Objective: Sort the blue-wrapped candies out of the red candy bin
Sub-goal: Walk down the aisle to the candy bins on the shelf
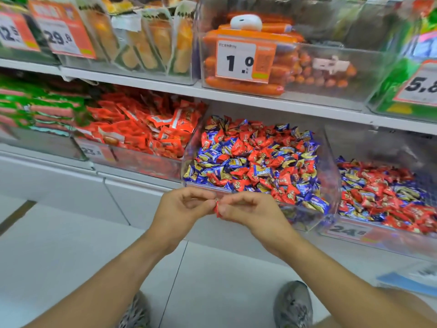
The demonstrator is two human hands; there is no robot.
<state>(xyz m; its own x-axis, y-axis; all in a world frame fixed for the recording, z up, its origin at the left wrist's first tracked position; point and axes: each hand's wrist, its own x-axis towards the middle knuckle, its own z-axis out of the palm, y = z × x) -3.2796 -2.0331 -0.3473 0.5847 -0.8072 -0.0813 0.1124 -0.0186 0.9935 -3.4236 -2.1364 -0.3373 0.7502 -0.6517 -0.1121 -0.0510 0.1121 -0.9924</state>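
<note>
The person's two hands meet just in front of the bin point(331, 176), a clear tub on the lower shelf point(260, 101). The left hand point(182, 207) and right hand point(246, 209) pinch one small red candy point(217, 209) between their fingertips; each grip is clamped on it, and most of the wrapper is hidden behind the fingers, so only a red sliver shows. What is printed on it cannot be read.

Inside the bin, blue candies point(224, 150) and red candies point(260, 140) lie mixed in one heap, with blue ones thick along the front and both sides. The lower front of the bin is partly covered by the right hand, and motion blur softens its near corner.

Right of the bin sits a second tub point(331, 143) with the same mix, cut off by the frame edge; its price label point(347, 230) is blurred. Left of the bin is a tub of red packets point(146, 129), and further left green packs point(35, 102), smeared. Above the bin, on the upper shelf, orange sausages point(243, 87) fill a clear box behind a price tag point(236, 60) reading 1.0. Below the bin, on the floor point(71, 245), two grey shoes point(293, 304) show, the left one half hidden by the forearm.
</note>
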